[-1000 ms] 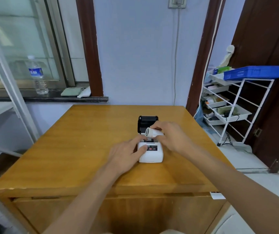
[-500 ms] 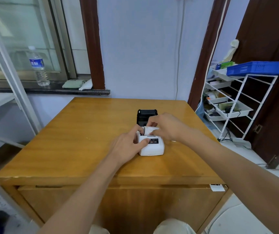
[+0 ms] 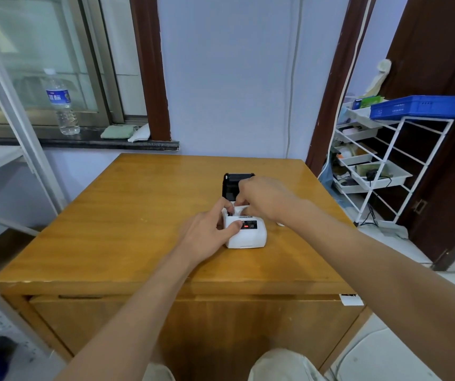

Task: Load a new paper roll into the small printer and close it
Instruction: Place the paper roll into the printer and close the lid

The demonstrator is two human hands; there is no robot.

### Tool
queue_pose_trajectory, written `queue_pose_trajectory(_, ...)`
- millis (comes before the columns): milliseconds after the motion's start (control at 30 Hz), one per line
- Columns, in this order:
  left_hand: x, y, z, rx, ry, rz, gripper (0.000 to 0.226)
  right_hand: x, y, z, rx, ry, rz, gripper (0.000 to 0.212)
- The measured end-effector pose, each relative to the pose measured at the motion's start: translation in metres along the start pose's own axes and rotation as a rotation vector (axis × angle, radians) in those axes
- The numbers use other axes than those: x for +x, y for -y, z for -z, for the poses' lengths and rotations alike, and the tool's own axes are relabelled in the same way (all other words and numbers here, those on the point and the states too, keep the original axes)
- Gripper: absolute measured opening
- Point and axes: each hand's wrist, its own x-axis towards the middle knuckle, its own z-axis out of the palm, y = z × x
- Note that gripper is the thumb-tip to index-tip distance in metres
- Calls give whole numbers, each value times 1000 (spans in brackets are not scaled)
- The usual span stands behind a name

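Left hand (image 3: 207, 229) grips the left side of the white printer (image 3: 245, 233) near the middle of the wooden table (image 3: 127, 215), thumb on its top face. Printer's black lid (image 3: 233, 184) stands open behind. Right hand (image 3: 262, 198) pinches the paper roll (image 3: 241, 209), set into the open compartment.

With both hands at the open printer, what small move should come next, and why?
Probably press the roll fully down into the printer. The right hand holds it at the bay, the left hand steadies the body, and the black lid stands open behind.
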Motion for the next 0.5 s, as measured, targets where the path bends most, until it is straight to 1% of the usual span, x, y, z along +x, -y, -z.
queue_pose_trajectory(133,-1,-1,1,5,-20,15,40,-1,1,-6,-6,-34,18,8)
queue_pose_trajectory(233,-3,-3,0,99,-25,7,52,-5,3,-4,-3,-42,20,9)
queue_pose_trajectory(300,-4,-3,-1,115,-31,20,59,-8,5,-3,18,-39,15,13)
queue_pose_trajectory(400,-4,-3,0,105,-34,43,62,-12,7,-2,85,-48,-15,15)
queue_pose_trajectory(500,-4,-3,0,108,-37,49,60,-14,9,-2,117,-55,-40,16)
